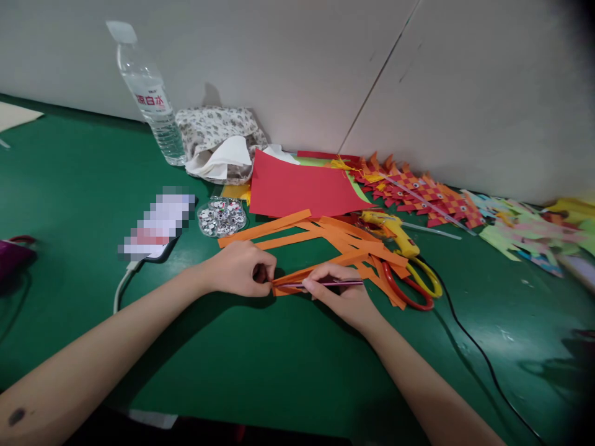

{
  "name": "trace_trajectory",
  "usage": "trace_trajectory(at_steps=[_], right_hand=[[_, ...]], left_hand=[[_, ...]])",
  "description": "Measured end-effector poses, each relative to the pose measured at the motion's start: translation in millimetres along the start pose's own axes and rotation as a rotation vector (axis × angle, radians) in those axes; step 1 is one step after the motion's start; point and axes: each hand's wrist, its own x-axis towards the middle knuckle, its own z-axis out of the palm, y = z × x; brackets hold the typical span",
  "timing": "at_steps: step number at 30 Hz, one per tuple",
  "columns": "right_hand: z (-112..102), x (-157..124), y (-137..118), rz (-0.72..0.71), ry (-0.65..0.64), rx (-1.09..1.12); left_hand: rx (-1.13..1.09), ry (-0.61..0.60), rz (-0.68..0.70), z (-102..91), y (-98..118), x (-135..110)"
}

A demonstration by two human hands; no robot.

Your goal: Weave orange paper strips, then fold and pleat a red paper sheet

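My left hand (244, 267) is closed, thumb and finger pinching the left end of a folded orange paper strip (284, 292) just above the green table. My right hand (343, 296) grips a slim, dark pinkish pen-like tool (337, 284). Its tip points left along the strip toward my left fingertips; whether it is a pen or tweezers I cannot tell. More orange paper strips (346, 238) lie in a loose crossed pile just beyond both hands. Scissors with red and yellow handles (425, 303) rest to the right, partly beneath the strips.
A yellow glue gun (395, 234) with a black cord lies behind the scissors. Red paper (302, 186), woven paper fish (418, 189) and a tissue pouch (218, 130) line the wall. Leftward are googly eyes (221, 218), a charging phone (160, 228) and a water bottle (155, 105).
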Motion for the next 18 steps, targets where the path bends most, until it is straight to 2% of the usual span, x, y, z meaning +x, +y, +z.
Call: trace_trajectory(at_steps=[18], right_hand=[[0.6,0.9,-6.0,0.046,0.027,0.019]], left_hand=[[0.003,-0.035,0.01,-2.1,2.8,-0.7]])
